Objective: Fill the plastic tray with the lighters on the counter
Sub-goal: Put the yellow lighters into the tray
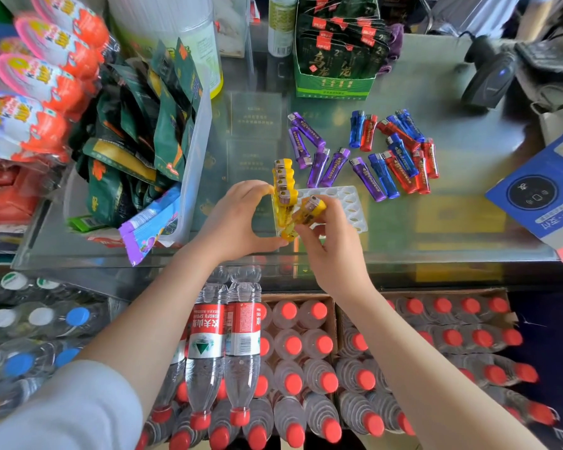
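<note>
My left hand (241,219) steadies the plastic tray (345,206) on the glass counter (452,222) by its yellow row (284,186); my right hand (330,248) pinches another yellow lighter (310,211) above it.

tray (348,203) on counter (452,222), loose lighters (371,157) behind it, scanner (488,82) far right

I can read "NONGFU SPRING" in white on the red label of the water bottle (205,332) below the counter. The green tea packets (338,43) carry a "2" on each. The blue card (543,190) at right shows a QR code; its characters are too blurred for me.
</note>
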Demonstrator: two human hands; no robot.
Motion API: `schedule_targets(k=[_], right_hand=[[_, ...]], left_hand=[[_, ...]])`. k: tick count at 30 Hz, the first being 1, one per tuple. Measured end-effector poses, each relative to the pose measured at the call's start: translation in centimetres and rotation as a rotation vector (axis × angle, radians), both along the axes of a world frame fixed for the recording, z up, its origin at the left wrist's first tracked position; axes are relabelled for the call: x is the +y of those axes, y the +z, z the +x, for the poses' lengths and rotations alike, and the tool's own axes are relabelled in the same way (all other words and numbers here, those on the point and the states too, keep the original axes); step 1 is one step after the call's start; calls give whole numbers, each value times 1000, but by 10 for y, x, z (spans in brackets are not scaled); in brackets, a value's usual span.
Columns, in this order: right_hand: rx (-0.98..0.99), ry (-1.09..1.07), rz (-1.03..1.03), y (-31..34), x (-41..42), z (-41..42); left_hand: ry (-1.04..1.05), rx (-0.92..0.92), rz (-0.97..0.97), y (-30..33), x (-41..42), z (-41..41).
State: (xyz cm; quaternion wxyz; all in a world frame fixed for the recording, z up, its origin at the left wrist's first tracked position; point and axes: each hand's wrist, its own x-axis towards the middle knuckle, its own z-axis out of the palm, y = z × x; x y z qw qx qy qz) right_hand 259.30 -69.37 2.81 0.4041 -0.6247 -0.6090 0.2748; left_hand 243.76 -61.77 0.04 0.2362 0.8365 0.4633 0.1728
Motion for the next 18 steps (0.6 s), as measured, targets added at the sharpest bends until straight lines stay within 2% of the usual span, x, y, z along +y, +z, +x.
schedule_targets(k=[6,10,18], right_hand=[[-85,54,127,3,1,-3],[-69,83,81,10,4,0],[-232,181,30,19,12,13]], left_hand=[[-6,4,-5,2,-1,1],[-3,6,-22,2,-1,0],[4,17,-20,0,1,1]])
